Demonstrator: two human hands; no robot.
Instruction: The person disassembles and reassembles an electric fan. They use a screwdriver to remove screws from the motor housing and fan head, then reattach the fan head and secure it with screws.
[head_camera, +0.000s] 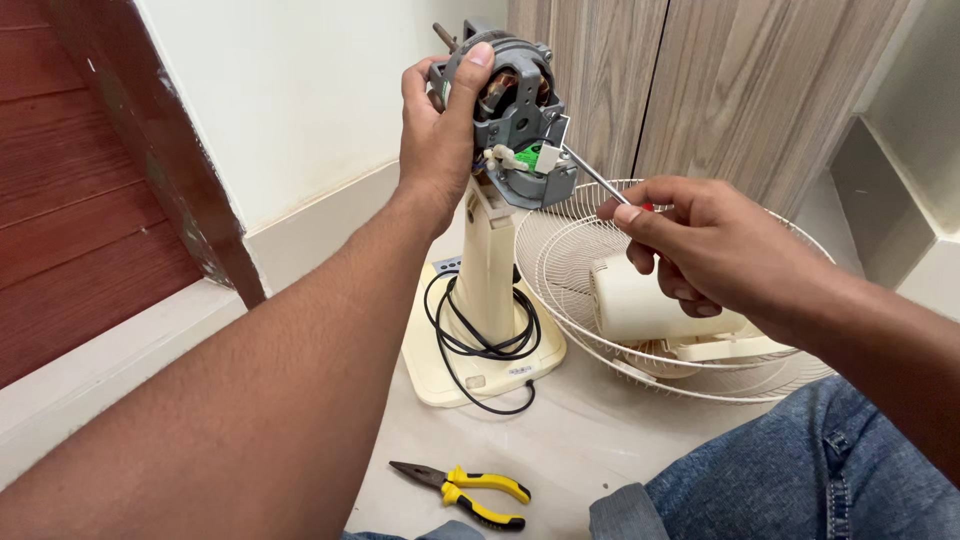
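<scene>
My left hand (438, 130) grips the bare grey fan motor (515, 105), which sits on top of a cream fan stand (487, 265). Copper windings, a green part and white connectors show on the motor. My right hand (700, 245) holds a screwdriver (595, 175) with its metal shaft pointing up-left, its tip at the motor's lower right side. The handle is mostly hidden in my fingers, with a bit of red showing.
A black cord (480, 345) coils around the stand's base (440, 380). A white wire fan guard (560, 250) lies on the floor with a cream motor cover (640, 300) in it. Yellow-handled pliers (470, 490) lie near my jeans-clad knee (800, 470). Wooden cabinet doors stand behind.
</scene>
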